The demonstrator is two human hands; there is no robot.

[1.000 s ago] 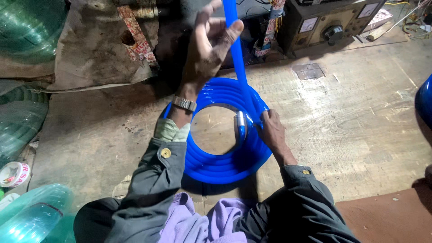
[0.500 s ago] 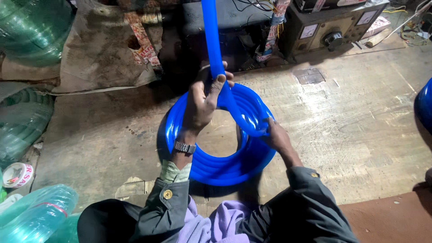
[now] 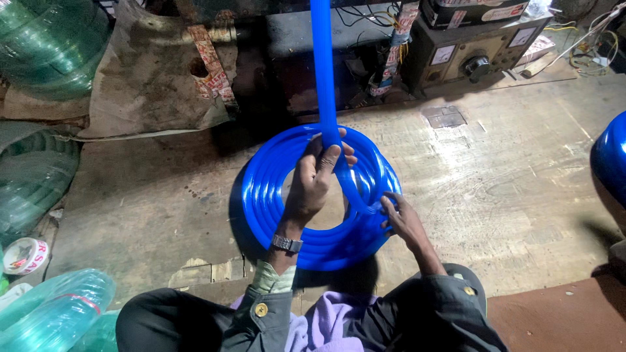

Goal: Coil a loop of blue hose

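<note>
- Blue hose coil (image 3: 274, 195) flat on the wooden floor (image 3: 495, 195), right in front of the knees; free run of hose (image 3: 323, 65) rising straight up out of frame.
- Left hand (image 3: 316, 179) closed round the free run where it meets the coil's far rim, fingers wrapped, thumb on top.
- Right hand (image 3: 403, 221) pressed on the coil's right side, fingers curled over the turns, pinning rather than gripping a single strand.
- Doing it well, as a judgement: keep right hand clamping the stack so turns don't spring; feed with left along the existing curve, no twist, each turn seated against the last; keep tension light on the overhead run.
- Versus a second ago: left hand down from open and raised above the coil to closed at the rim; free run swung from slanting right to near vertical; coil slightly fuller, right hand same spot.
- Nearby: green hose rolls (image 3: 45, 45) left, tape roll (image 3: 25, 255), control box (image 3: 469, 55) behind.
</note>
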